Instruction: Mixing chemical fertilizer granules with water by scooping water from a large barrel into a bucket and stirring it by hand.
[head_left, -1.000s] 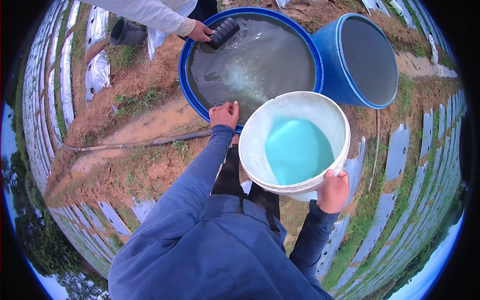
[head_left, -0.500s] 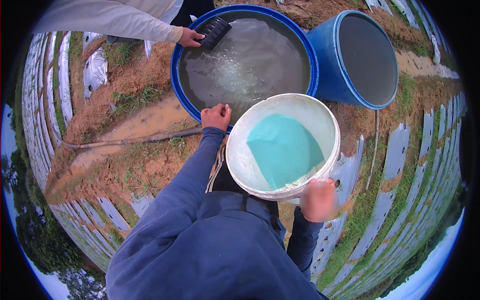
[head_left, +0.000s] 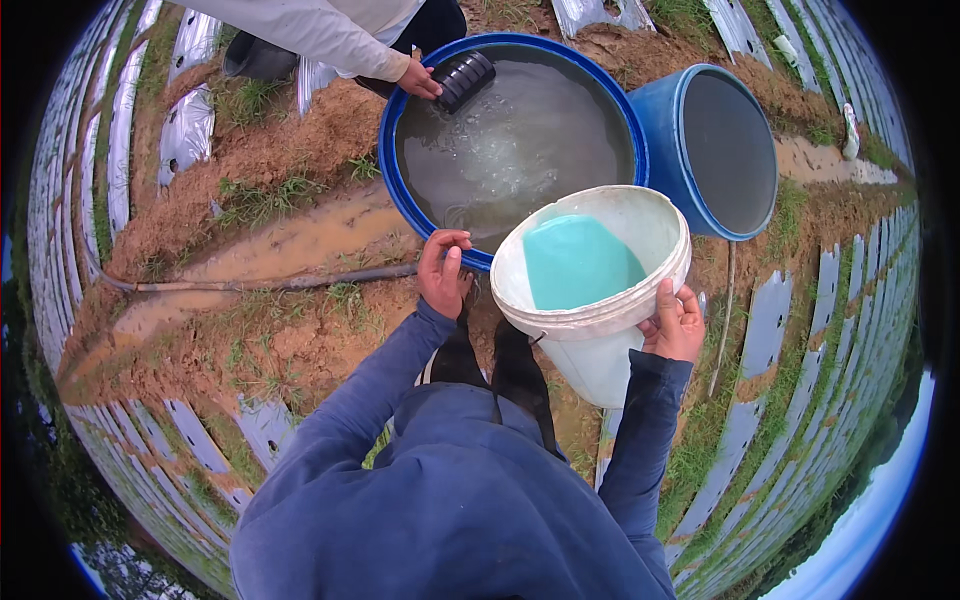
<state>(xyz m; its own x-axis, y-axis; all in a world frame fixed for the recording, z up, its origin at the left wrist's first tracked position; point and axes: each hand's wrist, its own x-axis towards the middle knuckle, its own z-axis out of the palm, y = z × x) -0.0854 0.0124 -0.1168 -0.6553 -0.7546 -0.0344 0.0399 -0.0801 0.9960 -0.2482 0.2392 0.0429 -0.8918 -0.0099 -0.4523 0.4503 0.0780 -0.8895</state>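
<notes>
White plastic bucket (head_left: 600, 300) of turquoise liquid now tilts further toward the blue water-filled drum (head_left: 515, 140); right hand (head_left: 672, 322) clasps its rim, left hand (head_left: 445, 272) curled, empty, beside it

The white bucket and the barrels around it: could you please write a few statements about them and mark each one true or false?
1. The white bucket holds turquoise liquid. True.
2. The right hand grips the bucket's rim. True.
3. The left hand is dipped in the water. False: it is at the near rim of the blue barrel.
4. The second blue barrel lies on its side. False: it stands upright.
5. Another person's hand holds a black object at the far rim. True.
</notes>
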